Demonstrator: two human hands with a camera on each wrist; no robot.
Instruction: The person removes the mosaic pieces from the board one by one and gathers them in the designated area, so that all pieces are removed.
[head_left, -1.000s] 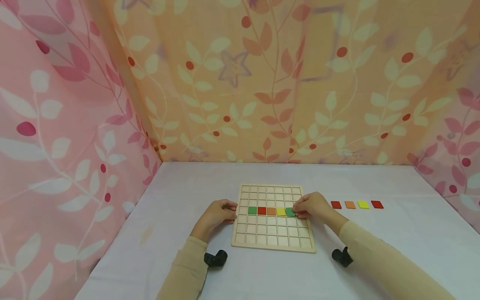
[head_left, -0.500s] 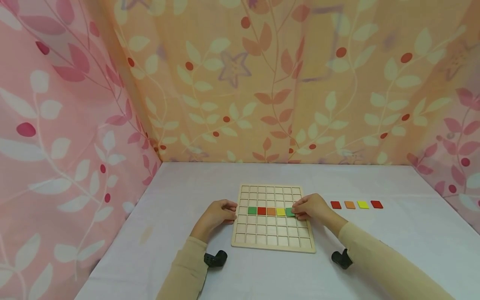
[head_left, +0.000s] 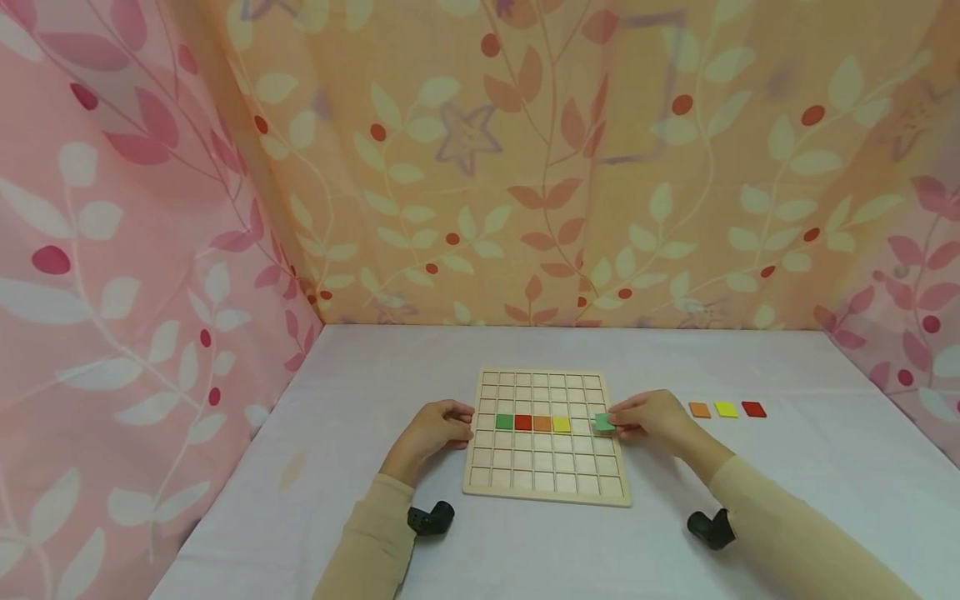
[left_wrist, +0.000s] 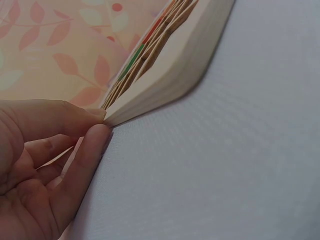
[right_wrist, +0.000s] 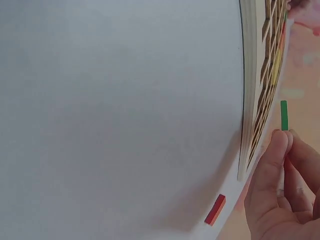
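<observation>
A pale wooden grid board [head_left: 555, 493] lies on the table, with one green tile [head_left: 505, 422], a red tile [head_left: 523, 422], an orange tile [head_left: 542, 423] and a yellow tile [head_left: 562, 424] side by side in one row. My left hand [head_left: 435, 433] is at the board's left edge; in the left wrist view its thumb and finger [left_wrist: 82, 117] pinch the rim. Thumb and fingertips of my right hand [head_left: 651, 418] pinch another green tile [head_left: 603, 423] over the board's right side. The right wrist view shows this green tile [right_wrist: 284, 115] edge-on, raised above the board.
Right of the board, a loose orange tile [head_left: 700, 410], yellow tile [head_left: 726, 409] and red tile [head_left: 753, 409] lie in a line on the white table [head_left: 390, 358]. Another red tile [right_wrist: 216, 210] shows in the right wrist view. Patterned cloth [head_left: 465, 208] hangs behind.
The right hand has moved right and drawn the green tile from beside the yellow one toward the board's right edge. It now covers the nearest loose red tile. The left hand stays put.
</observation>
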